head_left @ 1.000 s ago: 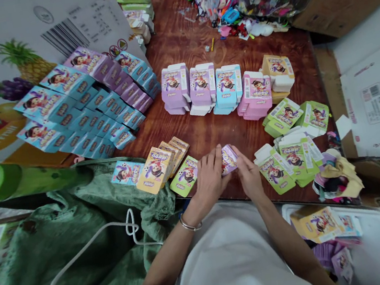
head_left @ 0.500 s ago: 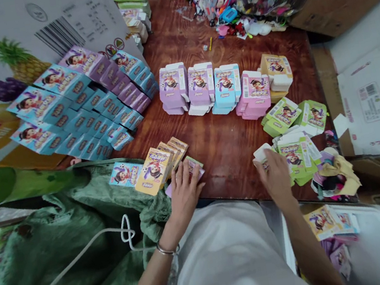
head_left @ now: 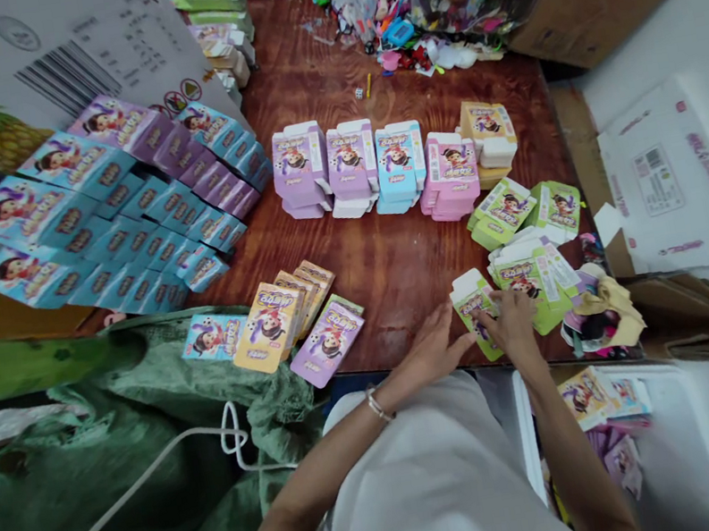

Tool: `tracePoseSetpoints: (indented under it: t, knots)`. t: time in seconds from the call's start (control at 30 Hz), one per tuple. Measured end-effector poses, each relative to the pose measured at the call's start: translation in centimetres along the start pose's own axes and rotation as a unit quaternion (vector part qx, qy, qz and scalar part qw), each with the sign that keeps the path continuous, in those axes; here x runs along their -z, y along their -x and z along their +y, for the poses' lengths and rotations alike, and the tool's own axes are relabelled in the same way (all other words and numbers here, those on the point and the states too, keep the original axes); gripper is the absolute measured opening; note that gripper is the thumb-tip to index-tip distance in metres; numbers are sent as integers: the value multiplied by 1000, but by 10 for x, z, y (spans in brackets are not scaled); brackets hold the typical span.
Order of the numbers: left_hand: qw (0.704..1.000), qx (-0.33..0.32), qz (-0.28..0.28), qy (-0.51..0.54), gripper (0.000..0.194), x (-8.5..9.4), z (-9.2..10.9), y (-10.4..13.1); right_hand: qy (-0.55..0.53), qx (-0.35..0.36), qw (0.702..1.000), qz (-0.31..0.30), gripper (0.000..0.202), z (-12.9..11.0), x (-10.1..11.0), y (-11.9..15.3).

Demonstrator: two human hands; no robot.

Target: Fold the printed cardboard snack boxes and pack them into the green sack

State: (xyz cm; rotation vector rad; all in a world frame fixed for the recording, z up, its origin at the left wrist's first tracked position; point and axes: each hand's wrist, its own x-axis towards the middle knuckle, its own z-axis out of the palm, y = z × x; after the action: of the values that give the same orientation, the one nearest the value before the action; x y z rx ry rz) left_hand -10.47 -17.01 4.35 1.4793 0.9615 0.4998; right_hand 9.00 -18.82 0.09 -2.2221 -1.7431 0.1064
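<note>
Green carton [head_left: 469, 304] lies under the person's right hand [head_left: 514, 322], whose grip one cannot tell; at the carton's eight o'clock, the left hand [head_left: 433, 348] stretches flat, grasping nothing.

Person wears plain wht/pale-gry top [head_left: 439, 487], loosely creased, btm ctr of frame; slim silver-col. bracelet [head_left: 378, 405] on L wrist [head_left: 395, 393], below ctr; forearms [head_left: 334, 466] bare.

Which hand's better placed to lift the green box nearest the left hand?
Probably the right hand: it reaches partly over that green box. The left hand is only at the box's left edge, contact unclear.
</note>
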Motion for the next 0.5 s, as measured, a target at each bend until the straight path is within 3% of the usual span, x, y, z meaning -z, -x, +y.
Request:
tracePoseSetpoints:
  t: [0.13, 0.3, 0.4, 0.5]
  knots:
    - [962, 118, 38, 245, 66, -31, -1, -18, 6, -37, 999, 31, 58, -11, -3, 10]
    - [872, 126, 73, 468, 59, -24, 12, -14, -105, -108, 988, 40, 64, -16, -1, 7]
    - [844, 174, 154, 484, 57, -11, 11, -16, -266, -168, 949, 34, 63, -27, 4, 2]
    - [832, 180, 188, 489, 55, 2, 6, -20, -432, -209, 877, 7, 54, -50, 8, -2]
